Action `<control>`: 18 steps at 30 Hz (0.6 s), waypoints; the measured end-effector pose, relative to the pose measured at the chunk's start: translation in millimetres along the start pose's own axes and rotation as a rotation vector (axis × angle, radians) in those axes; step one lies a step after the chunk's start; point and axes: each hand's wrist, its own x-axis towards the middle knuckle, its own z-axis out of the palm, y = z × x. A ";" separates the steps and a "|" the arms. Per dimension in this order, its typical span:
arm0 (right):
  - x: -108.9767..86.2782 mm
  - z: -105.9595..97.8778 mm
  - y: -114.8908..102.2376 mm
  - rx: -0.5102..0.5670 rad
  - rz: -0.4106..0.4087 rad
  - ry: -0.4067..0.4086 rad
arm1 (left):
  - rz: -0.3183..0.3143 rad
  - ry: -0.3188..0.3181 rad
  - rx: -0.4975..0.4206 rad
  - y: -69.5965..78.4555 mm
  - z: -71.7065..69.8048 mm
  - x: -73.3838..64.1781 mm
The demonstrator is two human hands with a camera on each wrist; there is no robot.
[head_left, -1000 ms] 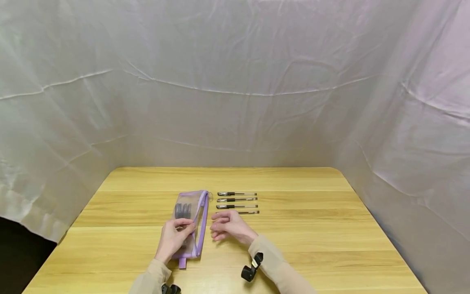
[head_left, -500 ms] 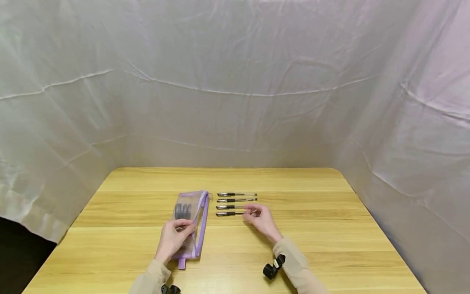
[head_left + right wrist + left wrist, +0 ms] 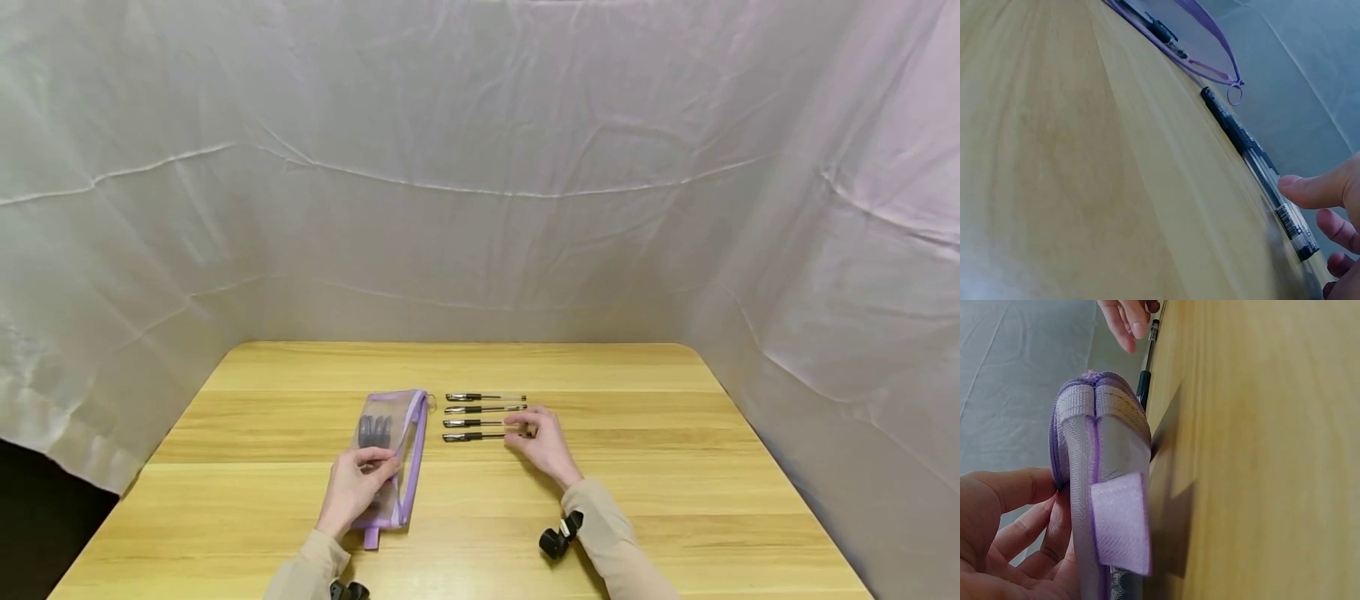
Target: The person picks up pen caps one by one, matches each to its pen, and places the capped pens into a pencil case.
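Note:
My left hand (image 3: 356,487) pinches the open upper edge of a purple-trimmed mesh pencil case (image 3: 416,475), which lies left of the middle. Dark pens (image 3: 373,431) show through its mesh. In the left wrist view, thumb and fingers meet at the zip edge of the case (image 3: 1079,456). To its right several black gel pens (image 3: 472,437) lie in a row. My right hand (image 3: 546,446) is at the right end of the nearest pen, thumb and fingers spread around it. In the right wrist view, the thumb is close beside this pen (image 3: 1235,134); contact is unclear.
Both hands work over a wooden table (image 3: 637,500). Grey cloth (image 3: 480,250) hangs around its back and sides. A small ring (image 3: 431,402) hangs at the far end of the case. Black cameras (image 3: 555,543) are strapped to the wrists.
My right hand has moved right, from beside the pencil case to the right end of the nearest pen, then shifted only slightly. My left hand has stayed on the case.

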 end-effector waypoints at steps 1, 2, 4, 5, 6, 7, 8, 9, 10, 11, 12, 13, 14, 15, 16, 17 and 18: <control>0.7 0.8 0.3 -0.019 -0.001 0.000 | 0.001 0.000 0.001 -0.3 0.1 0.1; 1.0 1.6 0.6 -0.034 0.001 -0.001 | 0.002 0.000 0.001 -0.5 0.1 0.2; 2.2 3.0 0.7 -0.052 0.004 -0.007 | 0.001 0.000 0.001 -0.8 0.1 0.2; 2.7 3.6 0.7 -0.062 0.000 -0.008 | 0.000 0.000 0.001 -0.9 0.2 0.2; 3.0 3.9 0.5 -0.068 0.000 -0.010 | -0.001 0.000 0.000 -0.9 0.3 0.2; 3.0 4.2 0.1 -0.075 0.001 -0.010 | -0.002 0.000 0.000 -0.9 0.3 0.1; 3.2 4.5 -0.3 -0.076 0.003 -0.013 | -0.002 0.000 0.000 -0.7 0.3 0.0; 3.6 4.9 -0.5 -0.079 0.004 -0.014 | -0.001 0.000 0.001 -0.7 0.3 0.0; 3.8 5.2 -0.8 -0.080 0.006 -0.015 | 0.000 0.000 0.002 -0.5 0.4 -0.1; 4.0 5.6 -0.8 -0.087 0.006 -0.014 | 0.000 -0.001 0.002 -0.4 0.4 -0.2; 4.1 5.9 -0.8 -0.089 0.008 -0.014 | 0.001 -0.001 0.003 -0.3 0.4 -0.2; 4.5 6.3 -0.7 -0.093 0.008 -0.014 | 0.000 -0.002 0.002 -0.2 0.4 -0.2; 4.8 6.6 -0.6 -0.097 0.006 -0.014 | 0.000 -0.003 0.003 -0.1 0.3 -0.3; 4.9 6.8 -0.5 -0.100 0.004 -0.013 | 0.000 -0.003 0.003 -0.1 0.3 -0.3; 5.1 6.9 -0.5 -0.101 0.001 -0.013 | -0.002 -0.004 0.002 0.0 0.3 -0.3; 5.4 7.0 -0.5 -0.102 -0.001 -0.015 | -0.002 -0.004 0.002 -0.1 0.3 -0.3; 5.5 7.0 -0.7 -0.095 -0.001 -0.017 | -0.001 -0.004 0.003 -0.1 0.2 -0.2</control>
